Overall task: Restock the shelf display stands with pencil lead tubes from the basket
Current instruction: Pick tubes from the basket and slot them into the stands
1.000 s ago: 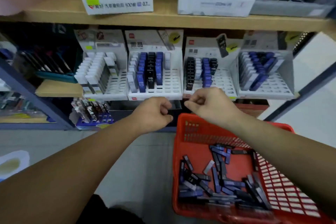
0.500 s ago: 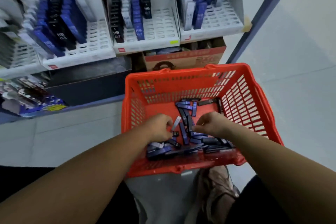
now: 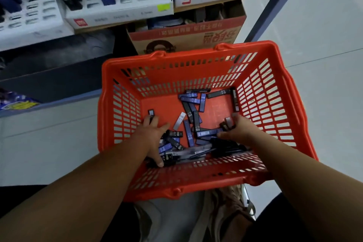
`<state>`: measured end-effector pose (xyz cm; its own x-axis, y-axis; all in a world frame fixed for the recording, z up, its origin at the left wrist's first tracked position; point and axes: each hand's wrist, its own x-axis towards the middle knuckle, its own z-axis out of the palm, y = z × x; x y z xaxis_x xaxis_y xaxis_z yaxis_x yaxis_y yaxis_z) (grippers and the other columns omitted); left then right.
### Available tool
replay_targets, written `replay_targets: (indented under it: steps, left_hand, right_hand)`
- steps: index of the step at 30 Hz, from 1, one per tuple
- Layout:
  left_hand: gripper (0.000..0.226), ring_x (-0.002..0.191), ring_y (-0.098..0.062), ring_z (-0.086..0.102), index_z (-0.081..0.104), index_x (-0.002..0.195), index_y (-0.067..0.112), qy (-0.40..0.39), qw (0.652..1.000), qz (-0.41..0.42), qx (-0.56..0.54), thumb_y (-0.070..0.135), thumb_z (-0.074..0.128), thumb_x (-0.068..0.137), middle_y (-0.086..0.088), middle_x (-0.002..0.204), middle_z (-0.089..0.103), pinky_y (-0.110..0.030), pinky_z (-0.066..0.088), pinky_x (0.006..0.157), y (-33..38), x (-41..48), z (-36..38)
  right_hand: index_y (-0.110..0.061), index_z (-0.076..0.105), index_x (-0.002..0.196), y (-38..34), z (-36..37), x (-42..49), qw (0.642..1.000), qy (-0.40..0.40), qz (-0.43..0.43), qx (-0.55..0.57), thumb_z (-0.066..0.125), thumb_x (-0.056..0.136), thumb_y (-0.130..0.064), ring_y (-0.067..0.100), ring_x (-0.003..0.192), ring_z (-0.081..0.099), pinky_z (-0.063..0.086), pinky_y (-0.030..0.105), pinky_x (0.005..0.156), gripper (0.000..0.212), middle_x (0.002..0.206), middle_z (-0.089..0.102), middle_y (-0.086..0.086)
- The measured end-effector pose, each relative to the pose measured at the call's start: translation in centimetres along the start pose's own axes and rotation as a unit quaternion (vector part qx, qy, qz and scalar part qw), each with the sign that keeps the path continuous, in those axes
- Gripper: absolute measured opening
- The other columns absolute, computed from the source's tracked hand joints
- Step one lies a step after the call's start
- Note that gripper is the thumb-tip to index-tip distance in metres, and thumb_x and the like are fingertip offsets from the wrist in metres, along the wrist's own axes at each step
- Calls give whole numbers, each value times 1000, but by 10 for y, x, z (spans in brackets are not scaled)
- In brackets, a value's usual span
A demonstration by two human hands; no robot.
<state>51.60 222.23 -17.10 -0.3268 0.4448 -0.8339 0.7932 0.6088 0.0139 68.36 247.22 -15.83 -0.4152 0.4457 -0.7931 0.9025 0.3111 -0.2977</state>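
A red plastic basket stands on the floor below me, with several blue, black and white pencil lead tubes loose on its bottom. My left hand is inside it at the left and pinches a black tube that sticks up past the fingers, while the thumb lies on the pile near the front wall. My right hand is inside at the right, its fingers curled round a couple of dark tubes. White display stands with blue and black tubes sit on the shelf above.
A printed cardboard box sits under the shelf just behind the basket. A blue shelf post slants at the upper right, with grey floor tiles beyond. My shoe is under the basket's near edge.
Both hands came down from the shelf stands into the basket and spread apart. Each now holds dark tubes, and the view has tilted down onto the basket.
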Motion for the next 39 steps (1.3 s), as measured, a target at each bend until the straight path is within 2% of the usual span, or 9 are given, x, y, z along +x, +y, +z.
replay_targets:
  steps: [7,10,13,18,24,28,31,36,39]
  left_hand:
    - [123,151,-40,16,9,164,36,46,999,-5,-24,66,83,71,-9,170,1,-50,35,118,0,5,4]
    - [94,144,-36,30,20,162,31,101,992,-13,-74,65,65,87,-6,166,16,-47,43,111,7,6,12]
    - [102,143,-34,31,23,160,28,118,984,-23,-131,71,70,80,-5,162,18,-46,43,112,11,4,16]
    - [147,156,-37,9,-8,163,23,114,977,-79,-161,70,87,62,-14,168,-18,-45,32,123,19,3,23]
    - [128,138,-31,37,6,164,15,203,946,-107,-230,64,82,74,-13,154,31,-40,38,115,20,15,26]
    - [100,132,-32,44,31,156,11,256,907,-121,-313,53,82,81,-11,145,43,-42,45,108,20,29,28]
    - [104,133,-30,45,39,152,13,281,858,-149,-404,62,84,72,-9,144,44,-42,48,105,25,30,30]
    - [147,142,-29,25,4,163,29,186,928,-150,-287,80,84,51,-1,154,18,-43,46,106,35,25,35]
    - [148,139,-30,27,2,163,29,186,921,-152,-306,67,93,52,-4,149,18,-42,46,106,36,29,36]
  right_hand:
    - [-22,11,161,-7,3,14,967,-43,2,-252,98,58,-46,40,150,18,31,55,121,137,162,10,11]
    - [-25,1,160,-6,5,18,945,-50,-23,-321,100,53,-43,46,149,25,35,58,119,147,163,4,18]
    - [-26,5,158,-3,4,23,928,-20,-73,-366,101,45,-50,44,137,45,45,51,114,149,159,10,23]
    - [-20,34,149,-4,-6,33,981,40,-63,-179,98,61,-37,35,135,49,48,48,111,110,156,24,12]
    - [-24,50,132,3,5,40,998,50,-34,30,89,77,-35,19,107,63,56,36,89,68,117,64,-3]
    - [-20,39,140,-2,7,38,994,19,-1,103,99,58,-39,29,125,58,51,49,106,104,129,60,4]
    - [-19,31,146,-11,14,38,1000,23,11,9,102,46,-40,36,137,46,42,55,116,125,141,48,11]
    - [-19,43,127,-7,11,44,999,43,-9,24,94,70,-20,26,114,64,58,42,97,77,116,60,2]
    - [-17,47,132,-4,7,47,993,78,-12,82,86,81,-19,27,112,66,60,47,94,65,123,64,5]
